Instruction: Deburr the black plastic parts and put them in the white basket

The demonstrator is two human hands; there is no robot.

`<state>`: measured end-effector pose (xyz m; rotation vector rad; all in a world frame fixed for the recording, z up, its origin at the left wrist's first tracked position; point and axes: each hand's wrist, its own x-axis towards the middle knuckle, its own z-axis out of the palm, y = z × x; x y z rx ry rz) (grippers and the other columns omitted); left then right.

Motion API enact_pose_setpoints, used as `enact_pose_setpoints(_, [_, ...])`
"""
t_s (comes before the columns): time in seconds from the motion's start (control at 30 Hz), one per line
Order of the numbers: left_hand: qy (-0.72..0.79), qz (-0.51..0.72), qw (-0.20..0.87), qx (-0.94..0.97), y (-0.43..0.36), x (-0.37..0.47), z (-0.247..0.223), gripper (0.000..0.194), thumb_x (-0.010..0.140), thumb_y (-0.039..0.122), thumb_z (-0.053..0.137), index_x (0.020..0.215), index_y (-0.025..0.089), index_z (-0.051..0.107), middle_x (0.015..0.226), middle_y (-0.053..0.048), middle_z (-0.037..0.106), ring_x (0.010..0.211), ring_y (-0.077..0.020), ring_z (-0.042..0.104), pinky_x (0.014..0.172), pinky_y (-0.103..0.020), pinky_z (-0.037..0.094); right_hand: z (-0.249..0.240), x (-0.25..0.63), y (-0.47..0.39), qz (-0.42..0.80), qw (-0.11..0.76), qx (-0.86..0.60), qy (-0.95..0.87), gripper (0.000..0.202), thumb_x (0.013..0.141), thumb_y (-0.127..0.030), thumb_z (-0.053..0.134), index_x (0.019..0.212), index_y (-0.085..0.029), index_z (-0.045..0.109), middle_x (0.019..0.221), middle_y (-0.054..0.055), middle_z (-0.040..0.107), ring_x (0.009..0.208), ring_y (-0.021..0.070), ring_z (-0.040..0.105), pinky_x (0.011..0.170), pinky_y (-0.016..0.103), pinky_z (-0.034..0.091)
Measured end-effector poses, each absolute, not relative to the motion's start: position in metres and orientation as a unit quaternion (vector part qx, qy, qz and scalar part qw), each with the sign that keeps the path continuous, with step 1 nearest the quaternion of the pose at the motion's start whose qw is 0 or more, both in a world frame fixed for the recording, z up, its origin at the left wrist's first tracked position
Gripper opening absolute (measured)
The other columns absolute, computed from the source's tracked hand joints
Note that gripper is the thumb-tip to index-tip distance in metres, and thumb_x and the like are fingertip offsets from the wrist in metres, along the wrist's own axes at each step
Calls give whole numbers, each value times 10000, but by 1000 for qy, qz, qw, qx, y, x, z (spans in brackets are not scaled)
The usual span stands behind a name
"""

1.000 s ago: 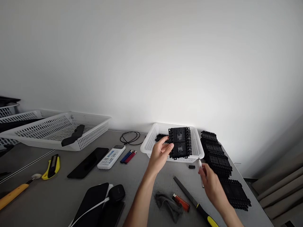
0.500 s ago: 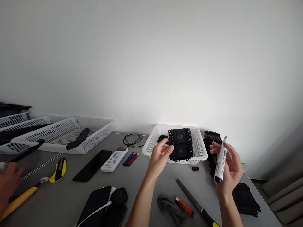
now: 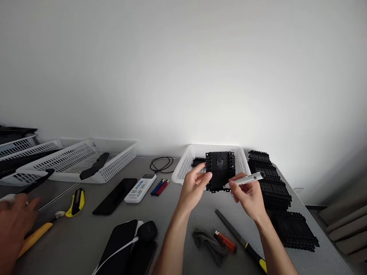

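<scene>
My left hand grips a black toothed plastic part by its left edge, raised in front of a white basket. Between the fingers of my right hand is a white marker, its tip at the lower part of the black piece. Whether the tip touches the surface cannot be made out. More black parts lie in a row right of the basket, and a separate stack is nearer the front.
A file, an orange lighter and a grey cloth lie in front. Phones, a power bank, two lighters, a yellow cutter and baskets are leftward. Another person's hand is at far left.
My right hand has moved left and turned the marker, bringing its tip to the black part. My left hand still holds the part. The other person's hand has shifted right.
</scene>
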<state>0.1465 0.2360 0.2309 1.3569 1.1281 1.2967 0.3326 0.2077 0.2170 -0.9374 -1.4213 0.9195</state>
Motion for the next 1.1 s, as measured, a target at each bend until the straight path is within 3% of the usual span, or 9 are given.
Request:
enact_pose_setpoints(0.37, [475, 512, 444, 561, 232, 148, 238, 777, 759, 528, 712, 1370, 83, 530, 935, -116, 746, 1012, -304, 682, 881, -386, 542, 219, 333, 207, 335, 514, -450, -649, 267, 894, -401, 610, 810, -159, 684, 706, 24, 607, 471, 86, 439, 413, 221, 343])
enact_pose_setpoints(0.57, [465, 516, 440, 569, 233, 146, 234, 787, 759, 548, 705, 1363, 73, 533, 906, -111, 747, 964, -292, 688, 838, -369, 543, 220, 331, 208, 295, 503, -465, -666, 247, 891, -373, 600, 812, -156, 687, 752, 51, 644, 555, 118, 499, 467, 236, 364])
enact_pose_setpoints(0.77, [468, 503, 450, 570, 232, 147, 232, 825, 764, 568, 698, 1383, 57, 507, 879, -112, 752, 969, -302, 694, 855, -392, 550, 220, 336, 209, 317, 493, -458, -669, 241, 889, -366, 600, 784, -161, 669, 683, 27, 610, 565, 119, 494, 466, 230, 360])
enact_pose_setpoints(0.93, [469, 506, 470, 551, 237, 148, 229, 840, 749, 570, 717, 1391, 74, 500, 961, -129, 757, 1061, -326, 678, 876, -406, 558, 223, 345, 205, 387, 555, -405, -614, 239, 877, -390, 640, 785, -170, 651, 571, -29, 525, 437, 86, 436, 401, 219, 349])
enact_pose_setpoints(1.1, [469, 499, 480, 548, 237, 148, 229, 863, 747, 574, 722, 1403, 67, 484, 1088, -158, 737, 1125, -326, 651, 917, -392, 545, 224, 344, 199, 317, 610, -401, -606, 195, 851, -341, 689, 975, -191, 710, 681, 22, 675, 567, 150, 620, 493, 257, 507])
